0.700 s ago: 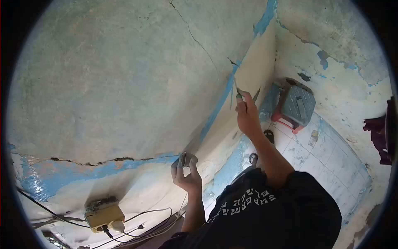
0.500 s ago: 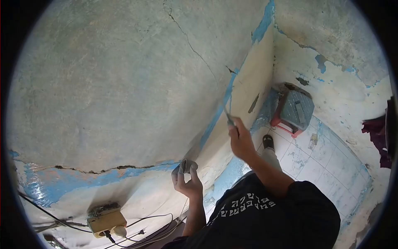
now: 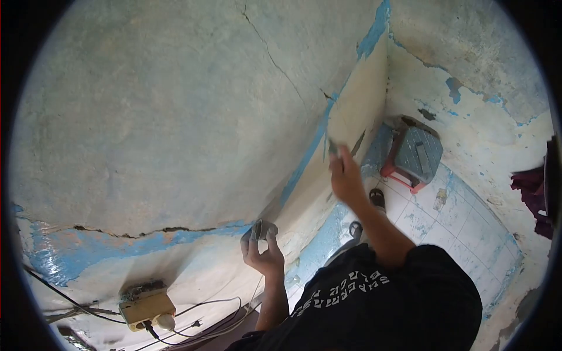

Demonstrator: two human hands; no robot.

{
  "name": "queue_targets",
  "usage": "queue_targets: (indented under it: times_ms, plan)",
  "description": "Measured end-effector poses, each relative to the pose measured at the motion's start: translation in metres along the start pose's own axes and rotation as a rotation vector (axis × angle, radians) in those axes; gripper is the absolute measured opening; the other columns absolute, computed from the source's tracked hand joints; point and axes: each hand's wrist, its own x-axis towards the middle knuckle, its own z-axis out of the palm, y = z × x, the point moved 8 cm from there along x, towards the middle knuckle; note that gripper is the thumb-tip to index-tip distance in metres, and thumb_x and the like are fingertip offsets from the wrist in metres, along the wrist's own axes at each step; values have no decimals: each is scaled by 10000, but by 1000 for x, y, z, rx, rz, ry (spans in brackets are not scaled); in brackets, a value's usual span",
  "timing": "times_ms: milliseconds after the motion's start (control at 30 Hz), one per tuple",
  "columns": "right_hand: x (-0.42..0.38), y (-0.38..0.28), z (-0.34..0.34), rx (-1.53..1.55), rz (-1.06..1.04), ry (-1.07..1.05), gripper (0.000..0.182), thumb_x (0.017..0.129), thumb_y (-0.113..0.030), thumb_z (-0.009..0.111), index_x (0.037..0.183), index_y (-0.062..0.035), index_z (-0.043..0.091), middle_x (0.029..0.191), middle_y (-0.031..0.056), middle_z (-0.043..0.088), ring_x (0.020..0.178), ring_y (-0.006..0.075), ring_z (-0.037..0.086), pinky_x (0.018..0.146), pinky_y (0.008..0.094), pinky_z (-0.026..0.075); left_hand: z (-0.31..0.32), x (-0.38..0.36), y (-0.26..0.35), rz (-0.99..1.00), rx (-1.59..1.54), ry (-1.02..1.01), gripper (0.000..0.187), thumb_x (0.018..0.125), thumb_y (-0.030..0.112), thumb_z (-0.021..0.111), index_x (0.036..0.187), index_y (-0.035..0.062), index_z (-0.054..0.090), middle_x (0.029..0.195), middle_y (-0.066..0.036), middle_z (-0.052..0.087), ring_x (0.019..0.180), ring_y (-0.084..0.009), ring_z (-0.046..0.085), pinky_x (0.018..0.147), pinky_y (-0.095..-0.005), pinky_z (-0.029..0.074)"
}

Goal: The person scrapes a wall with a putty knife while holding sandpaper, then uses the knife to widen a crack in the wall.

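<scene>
My right hand is closed round a small scraper-like tool, blurred at its tip, in front of the cream part of the wall. Just left of the tool runs a strip of exposed blue paint. Lower down, my left hand grips a folded grey piece, perhaps sandpaper, against the wall where two blue strips meet. Above the hands is a broad grey-green wall surface with a thin crack.
A yellowish socket box with plugs and cables is on the wall at lower left. A grey-topped stool with red legs stands on the tiled floor. Dark red cloth hangs at the right edge.
My right hand has moved up and slightly right with the tool, away from the blue strip. My left hand has hardly moved. A second sandalled foot now shows below.
</scene>
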Motion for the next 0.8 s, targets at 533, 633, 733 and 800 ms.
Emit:
queue_targets:
  times_ms: [533,633,733,800]
  plan:
    - [-10,-14,-4,90,34,-153,349,1055,-214,492,1356,-49,559,849,150,647,757,233,639,719,385,486,2,0,1,-3,3,12,319,808,24,800,1124,23,757,1044,-134,708,949,-301,704,834,-390,557]
    - [-13,-16,-5,86,38,-123,343,1055,-207,495,1347,-43,568,839,153,641,740,220,624,710,379,481,2,0,3,-10,19,12,321,807,26,803,1125,22,757,1045,-131,706,943,-297,702,832,-385,556]
    - [-23,-18,-3,75,-14,-71,334,1056,-202,496,1335,-36,575,805,144,616,704,193,591,684,368,468,3,-1,4,15,14,52,329,807,28,808,1132,30,759,1044,-129,704,939,-293,700,829,-382,554]
    - [-15,-22,-4,86,-57,-63,333,1056,-202,498,1333,-34,576,791,140,603,691,183,579,675,363,464,5,1,2,1,-2,45,334,806,27,809,1137,32,758,1045,-128,705,941,-292,700,830,-382,554]
